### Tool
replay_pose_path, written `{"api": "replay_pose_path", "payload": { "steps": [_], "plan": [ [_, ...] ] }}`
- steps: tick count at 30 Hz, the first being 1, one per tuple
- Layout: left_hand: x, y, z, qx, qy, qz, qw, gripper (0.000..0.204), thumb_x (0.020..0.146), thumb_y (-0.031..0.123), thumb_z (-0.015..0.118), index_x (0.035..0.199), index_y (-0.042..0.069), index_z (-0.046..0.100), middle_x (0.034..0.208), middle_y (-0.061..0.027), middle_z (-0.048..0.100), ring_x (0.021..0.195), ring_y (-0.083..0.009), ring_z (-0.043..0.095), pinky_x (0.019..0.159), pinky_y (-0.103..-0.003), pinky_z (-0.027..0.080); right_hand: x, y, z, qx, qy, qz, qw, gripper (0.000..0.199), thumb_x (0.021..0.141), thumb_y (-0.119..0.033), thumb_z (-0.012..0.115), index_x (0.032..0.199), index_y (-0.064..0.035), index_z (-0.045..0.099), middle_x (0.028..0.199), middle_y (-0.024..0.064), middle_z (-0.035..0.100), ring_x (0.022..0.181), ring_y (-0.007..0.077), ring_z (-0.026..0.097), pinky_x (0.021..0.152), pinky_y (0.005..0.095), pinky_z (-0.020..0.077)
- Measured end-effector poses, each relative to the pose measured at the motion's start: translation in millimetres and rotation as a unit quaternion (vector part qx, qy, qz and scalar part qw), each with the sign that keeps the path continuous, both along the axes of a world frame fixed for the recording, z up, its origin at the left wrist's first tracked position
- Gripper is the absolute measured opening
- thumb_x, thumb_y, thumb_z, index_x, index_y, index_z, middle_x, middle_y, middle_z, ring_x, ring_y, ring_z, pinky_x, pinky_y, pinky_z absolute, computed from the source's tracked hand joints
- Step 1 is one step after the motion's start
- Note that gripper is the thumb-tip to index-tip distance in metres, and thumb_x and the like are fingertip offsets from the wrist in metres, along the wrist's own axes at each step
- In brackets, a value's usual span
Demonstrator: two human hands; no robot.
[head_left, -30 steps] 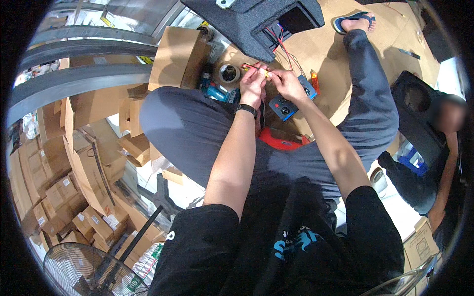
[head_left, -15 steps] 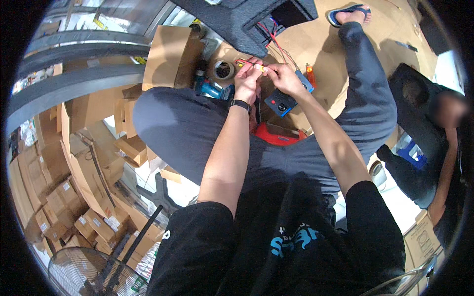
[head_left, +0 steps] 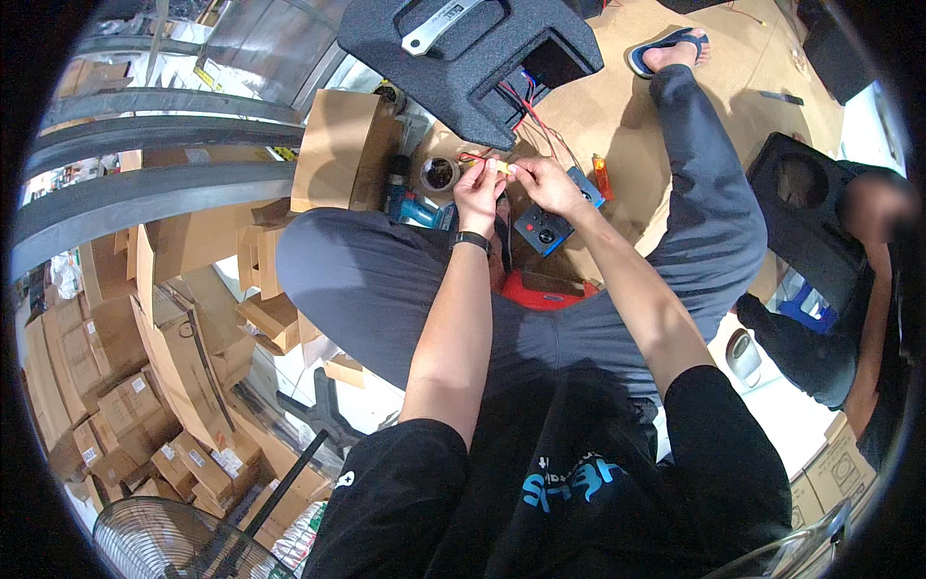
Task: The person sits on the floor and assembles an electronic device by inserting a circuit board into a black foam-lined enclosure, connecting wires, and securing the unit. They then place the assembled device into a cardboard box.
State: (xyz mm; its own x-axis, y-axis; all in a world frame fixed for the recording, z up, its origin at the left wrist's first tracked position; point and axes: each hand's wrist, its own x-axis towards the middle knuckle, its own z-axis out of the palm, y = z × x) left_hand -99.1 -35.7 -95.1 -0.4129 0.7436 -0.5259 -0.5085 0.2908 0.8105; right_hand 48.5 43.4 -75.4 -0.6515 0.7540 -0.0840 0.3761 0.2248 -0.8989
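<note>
Seated cross-legged on brown cardboard sheeting (head_left: 617,106), both forearms stretched forward over the lap. Left hand (head_left: 479,191), with a dark wristband (head_left: 470,239) at the wrist, pinched shut on the small yellow connector (head_left: 500,167) and the red wire (head_left: 475,156) that loops off to its left. Right hand (head_left: 545,183) pinched on the same yellow connector from the other side, fingertips of the two hands almost touching. Connector held in the air between the two hands, just below the dark felt-covered speaker box (head_left: 463,58); red and blue wires (head_left: 526,101) trailing out of a rectangular opening in that box down toward the hands. Just left of the left hand, a roll of tape (head_left: 440,174) lying flat on the floor; below that, a blue power tool (head_left: 420,207) against the knee. Under the right hand, a small blue and black panel (head_left: 550,224) with round sockets; just beyond it, a small orange lighter (head_left: 603,179). Below both hands, between the legs, a red case (head_left: 545,289). Far to the right of the right hand, another person (head_left: 868,289) seated beside a second dark speaker box (head_left: 805,203). Well left of the left hand, stacks of cardboard cartons (head_left: 125,386).
</note>
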Motion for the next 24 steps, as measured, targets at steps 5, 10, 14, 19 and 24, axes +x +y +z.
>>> {"api": "replay_pose_path", "payload": {
  "steps": [5,10,14,19,24],
  "plan": [
    [-2.9,0.3,-5.4,0.011,0.061,-0.037,0.997,0.028,0.101,0.027,0.070,0.117,0.004,0.072,0.103,-0.0011,0.071,0.090,-0.0100,0.068,0.080,-0.027,0.058,2.8,-1.0,-1.1,0.018,0.007,-0.004,1.000,0.025,0.100,-0.019,0.060,0.094,0.0022,0.072,0.088,0.0224,0.072,0.084,0.0388,0.072,0.077,0.0465,0.0552],
    [0.9,-0.5,1.6,-0.004,0.052,-0.041,0.998,0.026,0.101,0.024,0.070,0.118,0.005,0.073,0.105,0.0004,0.072,0.090,-0.0080,0.067,0.078,-0.025,0.057,3.1,-3.4,0.4,-0.019,-0.002,-0.018,1.000,0.023,0.099,-0.017,0.061,0.093,0.0022,0.072,0.086,0.0217,0.072,0.083,0.0374,0.072,0.076,0.0456,0.0553],
    [2.8,-1.4,2.2,-0.033,0.034,-0.031,0.998,0.028,0.102,0.027,0.068,0.120,0.007,0.073,0.108,0.0003,0.073,0.091,-0.0071,0.066,0.073,-0.024,0.055,2.3,-4.3,3.0,-0.014,0.013,-0.030,0.999,0.024,0.098,-0.018,0.061,0.092,0.0023,0.071,0.086,0.0229,0.071,0.082,0.0392,0.071,0.075,0.0468,0.0543],
    [-1.8,-0.8,-9.3,-0.015,-0.005,-0.048,0.999,0.031,0.104,0.031,0.066,0.121,0.006,0.073,0.109,-0.0020,0.072,0.097,-0.0089,0.064,0.073,-0.028,0.054,2.9,-0.7,-0.3,-0.004,0.001,-0.006,1.000,0.025,0.097,-0.020,0.061,0.093,0.0018,0.072,0.087,0.0240,0.070,0.084,0.0422,0.069,0.076,0.0475,0.0541],
    [-2.1,-1.2,-13.9,0.023,0.065,-0.037,0.997,0.033,0.102,0.031,0.068,0.122,0.005,0.072,0.099,-0.0005,0.070,0.088,-0.0093,0.062,0.078,-0.026,0.051,1.5,3.8,-2.0,-0.031,0.022,-0.009,0.999,0.027,0.098,-0.023,0.062,0.096,0.0019,0.072,0.087,0.0266,0.069,0.085,0.0451,0.068,0.074,0.0493,0.0534]
  ]
}}
